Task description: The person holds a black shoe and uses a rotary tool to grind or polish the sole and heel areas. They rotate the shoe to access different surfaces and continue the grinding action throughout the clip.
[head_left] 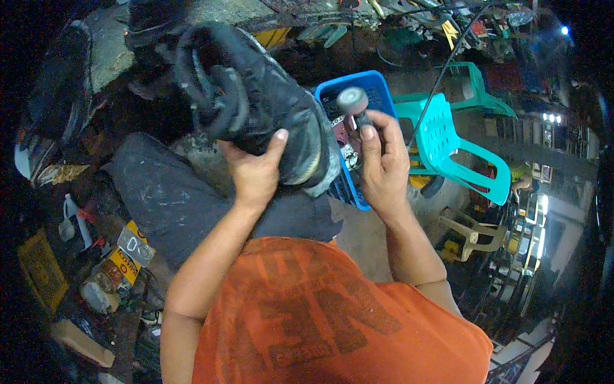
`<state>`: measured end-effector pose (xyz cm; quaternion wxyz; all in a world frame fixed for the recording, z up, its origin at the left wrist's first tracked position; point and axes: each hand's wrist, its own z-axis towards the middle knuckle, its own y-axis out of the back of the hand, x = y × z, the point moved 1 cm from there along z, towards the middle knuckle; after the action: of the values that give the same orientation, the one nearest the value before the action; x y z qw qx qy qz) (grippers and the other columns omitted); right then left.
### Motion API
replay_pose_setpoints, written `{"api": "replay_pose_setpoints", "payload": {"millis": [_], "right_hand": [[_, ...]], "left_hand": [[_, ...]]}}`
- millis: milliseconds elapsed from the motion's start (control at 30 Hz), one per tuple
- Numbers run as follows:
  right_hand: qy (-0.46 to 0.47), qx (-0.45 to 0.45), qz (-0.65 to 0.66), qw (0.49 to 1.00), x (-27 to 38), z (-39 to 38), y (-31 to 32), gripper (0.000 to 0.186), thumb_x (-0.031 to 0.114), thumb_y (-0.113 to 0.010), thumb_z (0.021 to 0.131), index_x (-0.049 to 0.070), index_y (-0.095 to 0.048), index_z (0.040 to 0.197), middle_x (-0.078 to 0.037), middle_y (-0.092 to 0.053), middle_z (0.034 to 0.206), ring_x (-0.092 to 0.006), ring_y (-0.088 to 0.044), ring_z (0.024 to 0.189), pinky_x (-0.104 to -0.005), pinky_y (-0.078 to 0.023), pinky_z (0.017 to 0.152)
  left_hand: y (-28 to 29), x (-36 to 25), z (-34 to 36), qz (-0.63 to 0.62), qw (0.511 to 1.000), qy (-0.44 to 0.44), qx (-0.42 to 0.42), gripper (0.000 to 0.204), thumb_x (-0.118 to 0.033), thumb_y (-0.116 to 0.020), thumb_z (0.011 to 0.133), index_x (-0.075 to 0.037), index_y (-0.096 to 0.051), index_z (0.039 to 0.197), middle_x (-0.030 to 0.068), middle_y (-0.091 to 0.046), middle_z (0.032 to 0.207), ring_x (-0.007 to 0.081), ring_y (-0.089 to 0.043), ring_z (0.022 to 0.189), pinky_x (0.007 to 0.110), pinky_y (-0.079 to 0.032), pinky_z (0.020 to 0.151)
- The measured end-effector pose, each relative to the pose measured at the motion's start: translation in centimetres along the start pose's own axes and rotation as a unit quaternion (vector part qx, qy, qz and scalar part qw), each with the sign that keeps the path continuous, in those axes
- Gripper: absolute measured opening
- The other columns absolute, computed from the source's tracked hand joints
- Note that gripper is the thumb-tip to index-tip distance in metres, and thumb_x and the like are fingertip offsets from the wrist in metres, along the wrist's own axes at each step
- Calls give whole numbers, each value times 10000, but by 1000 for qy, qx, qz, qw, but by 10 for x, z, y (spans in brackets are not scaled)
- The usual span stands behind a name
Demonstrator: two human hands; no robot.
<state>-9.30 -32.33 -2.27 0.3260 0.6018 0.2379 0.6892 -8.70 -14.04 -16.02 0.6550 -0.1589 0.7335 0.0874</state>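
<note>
Orange shirt fabric [332,313] with dark, faded lettering fills the near middle, the person's forearms rising past both sides of it. Beyond its far edge, dark trousers [166,198] cover the lap and reach out to the left.

Above the lap, the left hand [251,173] grips a black lace-up shoe [275,96], thumb pressed on its side and the other fingers mostly hidden beneath. The shoe is tilted, its opening and laces toward the far left and its scuffed, whitish sole edge toward the right. Just right of it, the right hand [387,163] pinches a hand tool [352,100] between thumb and fingers, close below its round grey head; blur hides its exact kind.

Behind that hand stands a blue plastic basket [355,78] with small items inside. On the near left lie a yellow-and-grey box [132,251] and a white bottle [78,221].

Farther right are a turquoise plastic armchair [438,125], a beige chair [476,235] and, behind the turquoise one, a green chair [472,80]. Cluttered odds and ends line the far edge.
</note>
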Motion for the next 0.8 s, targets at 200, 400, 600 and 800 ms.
{"api": "replay_pose_setpoints", "payload": {"millis": [200,400,600,800], "right_hand": [[20,-150,45,987,-36,-1,-82,330,269,-499,1149,11,-515,1355,-64,-624,1065,-107,-565,852,-282,-499,786],[12,-224,111,968,-55,-4,-103,336,298,-433,1163,5,-487,1318,-79,-601,1075,-111,-542,817,-283,-481,754],[-31,-201,238,950,-44,-5,-93,422,314,-468,1150,-20,-464,1408,-130,-626,1140,-168,-589,928,-319,-505,816],[-45,-211,199,956,-48,-4,-97,367,244,-469,1145,-21,-488,1398,-138,-640,1159,-187,-620,997,-344,-523,874]], "left_hand": [[-1,-10,9,333,935,-123,11,1130,-301,-919,786,50,-214,1596,347,-228,1664,479,-231,1568,570,-216,1265],[24,-25,21,365,761,-533,57,871,-318,-804,878,-49,-396,1598,295,-238,1698,422,-176,1627,748,-34,1247],[36,-71,49,485,541,-446,523,569,-231,-605,960,0,-569,1478,198,-438,1647,325,-329,1589,522,-221,1322],[31,-68,39,485,607,-449,441,643,-183,-591,930,-40,-503,1550,144,-520,1584,272,-587,1274,432,-459,1088]]}}
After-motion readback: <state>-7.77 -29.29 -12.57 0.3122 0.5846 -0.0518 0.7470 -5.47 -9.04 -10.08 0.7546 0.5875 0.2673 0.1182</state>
